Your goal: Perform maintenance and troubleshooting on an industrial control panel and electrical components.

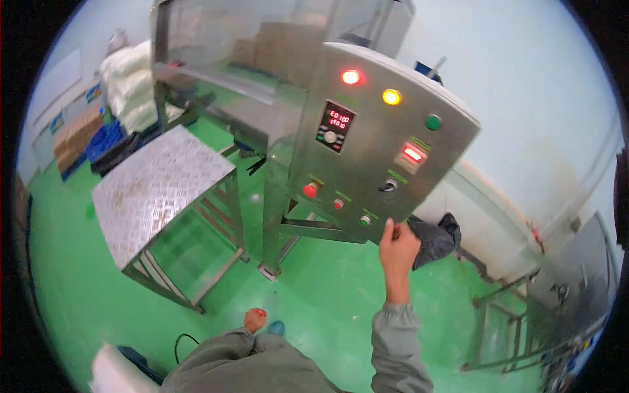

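Note:
My right hand [399,252] is raised just below the lower right edge of a steel control panel [373,157]. Its fingers are curled in, and nothing shows in them. Closest to it on the panel are a green push button [365,221] and a black rotary switch [388,187]. A small red button [339,204] and a larger red knob [310,190] sit further left. Red and yellow lamps glow at the panel's top. Low by my body, my left hand [253,320] is closed, with a small red bit at its fingers that is too small to name.
A steel step platform [164,190] stands left of the machine's leg. Behind it are stacked white bags [130,88] and cartons [77,141]. A black bag [436,241] lies beyond my right hand. Far right stands a metal frame [517,321] on the green floor [314,340].

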A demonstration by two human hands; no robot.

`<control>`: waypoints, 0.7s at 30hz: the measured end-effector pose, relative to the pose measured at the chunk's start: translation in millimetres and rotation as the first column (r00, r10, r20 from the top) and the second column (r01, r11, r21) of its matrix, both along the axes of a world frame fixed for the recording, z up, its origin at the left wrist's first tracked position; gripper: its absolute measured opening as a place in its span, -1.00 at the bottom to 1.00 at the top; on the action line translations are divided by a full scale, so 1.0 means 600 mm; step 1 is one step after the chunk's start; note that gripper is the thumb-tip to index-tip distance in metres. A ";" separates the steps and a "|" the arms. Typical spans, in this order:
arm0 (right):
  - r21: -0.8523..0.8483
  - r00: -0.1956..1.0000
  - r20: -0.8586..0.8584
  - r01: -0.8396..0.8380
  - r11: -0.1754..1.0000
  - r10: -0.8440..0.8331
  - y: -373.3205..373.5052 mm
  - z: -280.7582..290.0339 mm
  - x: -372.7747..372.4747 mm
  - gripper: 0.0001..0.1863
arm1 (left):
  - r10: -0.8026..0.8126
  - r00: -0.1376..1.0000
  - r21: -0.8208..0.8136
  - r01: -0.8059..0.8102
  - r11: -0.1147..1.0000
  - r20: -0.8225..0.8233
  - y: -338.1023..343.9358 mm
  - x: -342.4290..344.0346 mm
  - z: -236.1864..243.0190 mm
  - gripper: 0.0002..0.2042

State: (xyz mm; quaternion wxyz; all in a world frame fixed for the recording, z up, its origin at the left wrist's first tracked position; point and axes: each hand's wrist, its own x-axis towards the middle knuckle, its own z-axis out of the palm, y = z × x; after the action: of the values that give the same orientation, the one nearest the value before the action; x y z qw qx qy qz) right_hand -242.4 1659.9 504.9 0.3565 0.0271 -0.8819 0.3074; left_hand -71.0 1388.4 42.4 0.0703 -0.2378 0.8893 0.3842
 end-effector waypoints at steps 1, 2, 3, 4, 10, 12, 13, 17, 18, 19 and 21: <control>0.029 0.999 0.010 -0.043 0.999 0.043 -0.016 0.015 -0.028 -0.65 | 0.102 0.994 0.043 -0.101 0.994 -0.032 -0.004 0.002 0.000 -0.73; 0.072 1.000 0.005 0.028 0.997 -0.028 -0.026 0.029 -0.055 -0.64 | 0.194 0.979 0.088 -0.188 0.978 -0.060 0.000 -0.006 0.001 -0.73; 0.113 0.995 -0.009 0.103 0.988 -0.103 -0.031 0.033 -0.078 -0.62 | 0.220 0.971 0.120 -0.209 0.971 -0.095 0.005 -0.017 0.022 -0.73; 0.146 0.995 0.010 0.101 0.984 -0.104 -0.039 0.030 -0.093 -0.63 | 0.259 0.958 0.147 -0.240 0.959 -0.126 0.006 -0.023 0.051 -0.72; 0.092 1.000 0.009 0.017 0.996 -0.018 -0.076 0.045 -0.101 -0.64 | 0.372 0.828 0.327 -0.244 0.913 -0.420 0.019 -0.161 0.183 -0.72; 0.134 0.998 0.030 0.045 0.990 -0.049 -0.081 0.053 -0.109 -0.64 | 0.376 0.813 0.324 -0.245 0.914 -0.445 0.017 -0.225 0.217 -0.71; 0.172 0.996 0.031 0.083 0.982 -0.089 -0.082 0.055 -0.112 -0.64 | 0.414 0.752 0.397 -0.219 0.891 -0.513 0.019 -0.256 0.247 -0.72; 0.315 0.990 -0.009 0.133 0.940 -0.137 -0.067 0.049 -0.120 -0.66 | 0.544 0.601 0.594 -0.138 0.792 -0.586 0.033 -0.366 0.425 -0.74; 0.389 0.985 -0.072 0.171 0.905 -0.155 -0.054 0.042 -0.126 -0.69 | 0.555 0.583 0.612 -0.122 0.782 -0.593 0.039 -0.385 0.465 -0.73; 0.383 0.984 -0.062 0.178 0.906 -0.167 -0.056 0.040 -0.116 -0.69 | 0.543 0.595 0.604 -0.118 0.788 -0.592 0.039 -0.399 0.487 -0.73; 0.420 0.990 -0.021 0.135 0.897 -0.139 -0.056 0.049 -0.079 -0.69 | 0.644 0.489 0.712 -0.066 0.700 -0.588 0.044 -0.434 0.519 -0.68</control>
State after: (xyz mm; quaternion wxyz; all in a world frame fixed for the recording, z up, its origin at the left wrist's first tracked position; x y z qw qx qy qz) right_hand -289.5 1626.1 534.3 0.3587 0.0396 -0.9288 0.0847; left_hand -331.2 1414.7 353.9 -0.3570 -0.1909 0.5705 0.7146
